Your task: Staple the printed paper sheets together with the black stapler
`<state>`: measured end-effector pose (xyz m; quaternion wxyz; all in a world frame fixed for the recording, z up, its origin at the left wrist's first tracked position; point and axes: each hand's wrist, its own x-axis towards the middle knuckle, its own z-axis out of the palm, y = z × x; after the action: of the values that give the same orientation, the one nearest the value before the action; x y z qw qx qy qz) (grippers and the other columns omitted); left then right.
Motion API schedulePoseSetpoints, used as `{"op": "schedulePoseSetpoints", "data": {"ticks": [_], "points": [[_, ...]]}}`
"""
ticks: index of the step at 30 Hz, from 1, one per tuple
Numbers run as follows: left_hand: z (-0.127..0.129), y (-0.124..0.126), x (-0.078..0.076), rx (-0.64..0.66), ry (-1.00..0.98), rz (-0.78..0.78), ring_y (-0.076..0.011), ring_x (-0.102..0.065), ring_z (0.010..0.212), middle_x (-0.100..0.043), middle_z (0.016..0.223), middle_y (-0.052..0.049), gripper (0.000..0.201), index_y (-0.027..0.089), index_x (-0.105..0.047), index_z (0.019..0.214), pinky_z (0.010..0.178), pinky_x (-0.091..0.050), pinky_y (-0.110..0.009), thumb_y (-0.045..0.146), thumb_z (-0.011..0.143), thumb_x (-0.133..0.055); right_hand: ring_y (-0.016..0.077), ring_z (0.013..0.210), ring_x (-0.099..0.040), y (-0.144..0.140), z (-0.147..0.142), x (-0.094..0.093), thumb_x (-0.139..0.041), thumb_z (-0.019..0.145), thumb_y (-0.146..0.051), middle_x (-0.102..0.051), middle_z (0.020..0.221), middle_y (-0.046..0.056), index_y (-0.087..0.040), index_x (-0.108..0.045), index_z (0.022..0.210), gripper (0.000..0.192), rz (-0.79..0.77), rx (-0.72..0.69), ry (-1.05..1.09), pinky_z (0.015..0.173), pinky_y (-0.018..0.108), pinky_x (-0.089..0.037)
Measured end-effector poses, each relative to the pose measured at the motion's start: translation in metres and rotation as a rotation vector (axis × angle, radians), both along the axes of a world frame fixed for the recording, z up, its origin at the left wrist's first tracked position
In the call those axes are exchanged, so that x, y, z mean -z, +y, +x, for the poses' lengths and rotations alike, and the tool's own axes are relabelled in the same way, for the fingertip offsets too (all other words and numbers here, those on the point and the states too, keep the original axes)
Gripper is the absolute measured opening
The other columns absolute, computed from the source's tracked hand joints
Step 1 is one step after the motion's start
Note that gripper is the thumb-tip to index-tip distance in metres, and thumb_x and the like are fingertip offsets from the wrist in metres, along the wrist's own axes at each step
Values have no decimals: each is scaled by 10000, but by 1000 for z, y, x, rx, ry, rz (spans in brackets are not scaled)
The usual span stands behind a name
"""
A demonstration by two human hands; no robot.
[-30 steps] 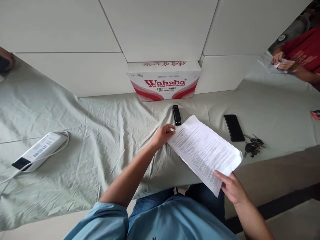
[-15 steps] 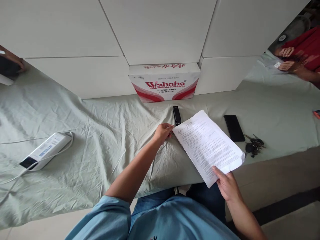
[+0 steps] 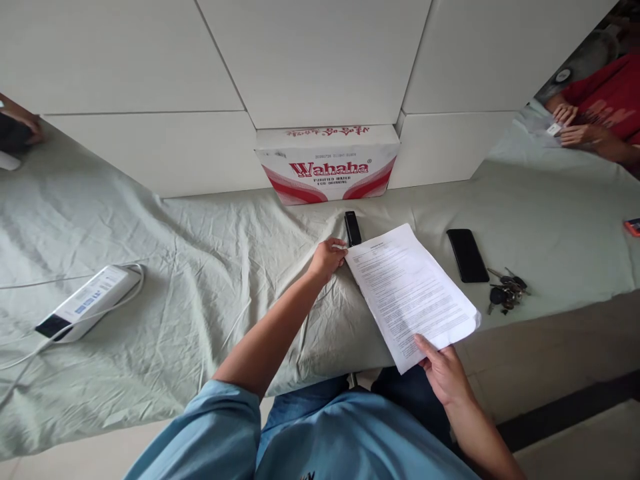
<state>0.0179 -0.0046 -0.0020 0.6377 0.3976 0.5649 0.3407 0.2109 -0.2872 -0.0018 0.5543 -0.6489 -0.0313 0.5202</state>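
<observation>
A stack of printed white papers (image 3: 410, 293) lies slanted on the pale green tablecloth (image 3: 200, 280), its near corner past the table edge. My right hand (image 3: 443, 373) pinches that near corner. My left hand (image 3: 327, 257) grips the far left corner of the papers, fingers curled. A black stapler (image 3: 353, 228) lies just beyond my left hand, a finger's width from it.
A red and white Wahaha carton (image 3: 327, 163) stands against the white wall panels. A black phone (image 3: 467, 255) and a bunch of keys (image 3: 506, 293) lie right of the papers. A white power adapter (image 3: 83, 303) with cables sits at left. Another person's hands (image 3: 570, 127) work at far right.
The papers swung a little and slid nearer to me with my right hand. My left hand moved up slightly toward the stapler and closed on the sheet's corner.
</observation>
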Motion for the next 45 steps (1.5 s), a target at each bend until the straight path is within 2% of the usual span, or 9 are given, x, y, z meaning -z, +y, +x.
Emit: {"op": "schedulePoseSetpoints", "data": {"ticks": [6,14,20,24,29,38,41,43,45], "points": [[1,3,5,9,47,-46,-68,-448,409,-565,527,70,202,182,-630,844,455,-260,-215,137,833,-826,366,1436,-691,-1,-11,6,-1040,660,-497,-798,1447,60,-290,-810,1350,757,70,11,-56,1261,538,-544],[3,4,10,56,105,-92,-54,-396,390,-595,528,13,369,185,-548,581,451,-241,-233,95,813,-822,336,1420,-700,-3,-14,15,-1016,700,-495,-772,1495,52,-302,-780,1408,771,100,-4,-121,1277,519,-522],[5,5,7,50,101,-100,-44,-383,392,-584,529,16,376,185,-518,580,451,-237,-227,38,808,-779,362,1361,-733,-1,-15,13,-1027,679,-510,-833,1369,70,-284,-805,1364,755,67,4,-62,1196,529,-589],[6,6,7,40,122,-115,-45,-371,390,-585,528,16,362,187,-525,593,456,-247,-233,37,816,-767,378,1204,-798,1,-15,10,-1045,628,-502,-861,1287,71,-278,-821,1326,766,18,25,-15,931,491,-692],[9,9,7,48,165,-118,-38,-325,385,-635,579,-15,350,176,-580,595,462,-228,-258,112,878,-775,355,1039,-828,-1,-18,11,-1040,615,-505,-876,1231,53,-308,-797,1385,831,-18,21,-12,717,432,-674],[13,7,13,46,253,-22,-85,-396,420,-605,566,2,271,191,-605,637,491,-300,-270,110,869,-718,365,1142,-817,-6,-22,11,-1029,646,-492,-862,1288,48,-317,-755,1460,876,-3,45,0,862,484,-713],[9,3,13,3,302,83,-170,-647,646,-743,758,-45,135,179,-729,874,644,-494,-286,81,880,-636,361,1185,-805,-5,-23,9,-1035,643,-480,-848,1333,47,-318,-763,1443,860,9,63,13,897,472,-710],[4,2,15,-8,377,265,-237,-762,1017,-832,1057,-99,343,186,-782,1093,919,-585,-342,35,862,-579,353,1207,-799,-4,-23,9,-1033,655,-470,-846,1341,43,-328,-760,1445,848,23,72,20,927,463,-702],[0,2,17,71,462,541,-272,-682,1375,-788,1405,-117,580,203,-785,1292,1198,-512,-428,-8,820,-521,348,1226,-794,-3,-23,10,-1023,680,-466,-850,1330,41,-338,-751,1459,835,35,77,13,960,464,-692]]}}
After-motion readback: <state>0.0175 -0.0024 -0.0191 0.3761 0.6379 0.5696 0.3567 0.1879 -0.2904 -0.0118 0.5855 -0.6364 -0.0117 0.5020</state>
